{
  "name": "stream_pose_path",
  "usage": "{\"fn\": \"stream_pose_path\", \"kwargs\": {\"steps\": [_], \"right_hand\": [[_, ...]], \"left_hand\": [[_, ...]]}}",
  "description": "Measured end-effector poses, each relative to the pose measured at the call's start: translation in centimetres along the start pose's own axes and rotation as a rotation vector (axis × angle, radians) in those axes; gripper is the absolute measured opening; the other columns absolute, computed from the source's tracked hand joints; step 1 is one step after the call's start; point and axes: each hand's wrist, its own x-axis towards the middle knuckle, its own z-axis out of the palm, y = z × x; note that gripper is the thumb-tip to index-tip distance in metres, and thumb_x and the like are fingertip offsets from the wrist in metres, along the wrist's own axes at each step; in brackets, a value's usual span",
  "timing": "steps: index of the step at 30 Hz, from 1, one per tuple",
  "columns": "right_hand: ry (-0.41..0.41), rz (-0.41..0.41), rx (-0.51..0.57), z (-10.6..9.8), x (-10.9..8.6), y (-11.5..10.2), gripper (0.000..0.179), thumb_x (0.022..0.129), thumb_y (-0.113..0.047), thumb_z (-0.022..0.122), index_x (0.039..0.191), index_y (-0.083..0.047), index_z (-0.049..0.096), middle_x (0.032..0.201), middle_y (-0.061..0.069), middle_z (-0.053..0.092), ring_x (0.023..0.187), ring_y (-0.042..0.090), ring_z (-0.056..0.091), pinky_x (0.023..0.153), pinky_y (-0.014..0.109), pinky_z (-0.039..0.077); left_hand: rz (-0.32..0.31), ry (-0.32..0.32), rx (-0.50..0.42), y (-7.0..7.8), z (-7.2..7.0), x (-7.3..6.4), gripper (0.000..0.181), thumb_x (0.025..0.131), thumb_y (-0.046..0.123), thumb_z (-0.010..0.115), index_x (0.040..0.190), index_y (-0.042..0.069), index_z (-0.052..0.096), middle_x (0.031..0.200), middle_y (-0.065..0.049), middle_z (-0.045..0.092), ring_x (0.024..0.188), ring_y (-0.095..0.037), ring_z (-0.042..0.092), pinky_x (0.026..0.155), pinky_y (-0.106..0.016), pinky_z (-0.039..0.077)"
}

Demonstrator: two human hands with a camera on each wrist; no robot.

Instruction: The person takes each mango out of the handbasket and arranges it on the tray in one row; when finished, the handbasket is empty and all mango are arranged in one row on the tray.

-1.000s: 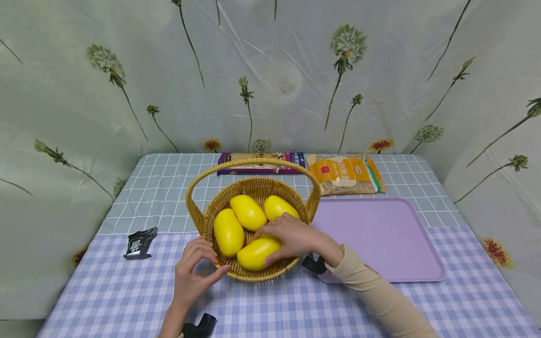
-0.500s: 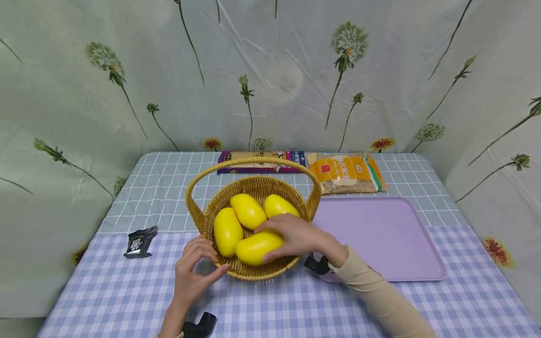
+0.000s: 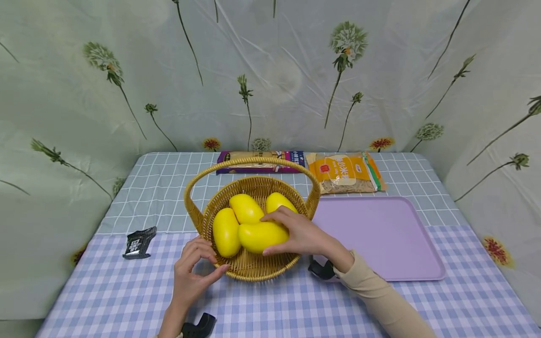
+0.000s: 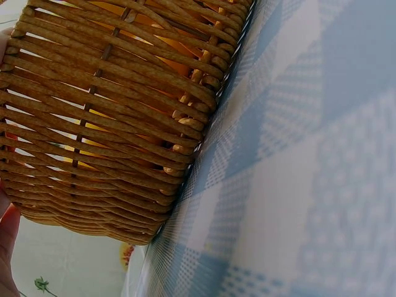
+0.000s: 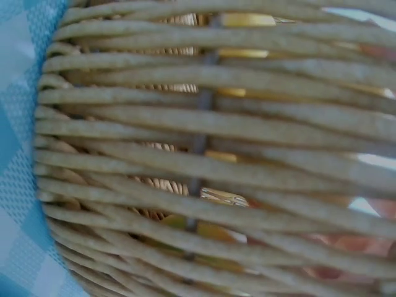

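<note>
A wicker basket (image 3: 249, 277) with a tall hoop handle stands on the checked cloth, with several yellow mangoes in it. My right hand (image 3: 293, 234) reaches into the basket and grips the front mango (image 3: 259, 237), thumb on its near side and fingers over its far side. That mango is raised against the left mango (image 3: 226, 232) and the back mango (image 3: 246, 209). Another mango (image 3: 280, 202) lies partly hidden behind the right hand. At the basket's front left, my left hand (image 3: 194, 267) holds the rim between thumb and fingers. Woven basket wall (image 4: 105, 124) fills much of the left wrist view.
Right of the basket lies a flat lilac tray (image 3: 376, 234). Behind stand an orange bag of grain (image 3: 344, 173) and a purple packet (image 3: 228, 157). A crumpled black wrapper (image 3: 139, 243) lies on the cloth at left.
The right hand has lifted the front mango and shifted it away from the basket's front rim, toward the other mangoes. The left hand has stayed at the rim.
</note>
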Motion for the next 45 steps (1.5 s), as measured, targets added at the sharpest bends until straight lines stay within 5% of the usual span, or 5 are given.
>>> {"fn": "stream_pose_path", "kwargs": {"steps": [17, 28, 36, 45], "right_hand": [[0.184, -0.003, 0.080, -0.4, -1.3, -0.4, 0.068, 0.073, -0.052, 0.077, 0.127, -0.021, 0.049, 0.117, -0.007, 0.056, 0.091, 0.009, 0.055, 0.075, 0.029, 0.052], [0.302, -0.080, 0.180, -0.6, -2.6, -0.6, 0.068, 0.071, -0.031, 0.084, 0.126, -0.017, 0.046, 0.120, -0.002, 0.054, 0.093, 0.017, 0.057, 0.073, 0.030, 0.054], [0.426, -0.139, 0.155, -1.1, -4.1, -1.1, 0.077, 0.061, -0.008, 0.089, 0.124, -0.006, 0.045, 0.114, 0.008, 0.054, 0.089, 0.019, 0.053, 0.067, 0.030, 0.051], [0.537, -0.102, 0.201, -3.0, -6.4, -3.3, 0.071, 0.059, 0.008, 0.082, 0.117, 0.006, 0.043, 0.113, 0.012, 0.050, 0.094, 0.020, 0.052, 0.070, 0.027, 0.049]], "left_hand": [[-0.005, 0.000, 0.005, -0.1, 0.1, 0.0, 0.034, 0.077, 0.024, 0.081, 0.069, 0.004, 0.055, 0.073, -0.010, 0.056, 0.080, -0.028, 0.051, 0.101, -0.038, 0.038], [0.001, 0.004, 0.002, -0.2, 0.2, 0.0, 0.034, 0.076, 0.024, 0.081, 0.068, 0.004, 0.055, 0.073, -0.010, 0.056, 0.083, -0.026, 0.052, 0.099, -0.038, 0.039], [0.008, 0.003, 0.003, -0.3, 0.1, -0.1, 0.034, 0.075, 0.024, 0.082, 0.069, 0.004, 0.055, 0.073, -0.010, 0.056, 0.081, -0.029, 0.051, 0.099, -0.038, 0.039], [0.002, 0.004, 0.006, -0.2, 0.0, -0.3, 0.033, 0.075, 0.024, 0.082, 0.069, 0.005, 0.056, 0.074, -0.009, 0.057, 0.082, -0.029, 0.051, 0.099, -0.037, 0.039]]}}
